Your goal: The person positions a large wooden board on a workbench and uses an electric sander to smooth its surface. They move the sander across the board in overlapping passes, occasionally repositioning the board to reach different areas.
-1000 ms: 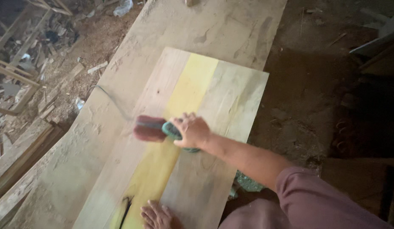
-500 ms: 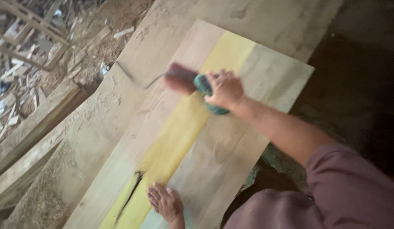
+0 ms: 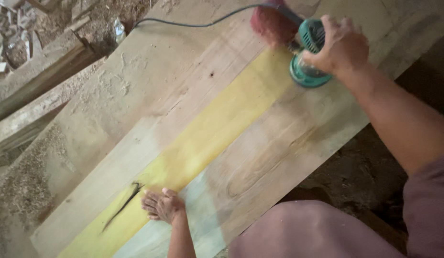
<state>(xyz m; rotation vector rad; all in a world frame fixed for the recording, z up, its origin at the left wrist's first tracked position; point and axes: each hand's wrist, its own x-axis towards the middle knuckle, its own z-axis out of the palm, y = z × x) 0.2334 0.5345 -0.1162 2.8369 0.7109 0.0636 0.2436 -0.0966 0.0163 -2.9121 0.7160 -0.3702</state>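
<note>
- At the far end of the board (image 3: 260, 157), the right hand (image 3: 339, 45) wraps around the top of the green sander (image 3: 308, 57), pad flat on the wood.
- The sander looks compact, rigid and prone to vibrate; grip its rounded top.
- The left hand (image 3: 162, 206) lies spread flat, pressing the near end.
- The board rests on the bench (image 3: 136, 91); it looks stiff and heavy.
- The cord (image 3: 193, 23) and red dust bag (image 3: 272, 21) trail to the left of the sander.

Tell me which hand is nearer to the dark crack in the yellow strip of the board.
Left. The left hand lies flat on the board just right of the dark crack. The right hand is far up the board, gripping the green sander.
</note>
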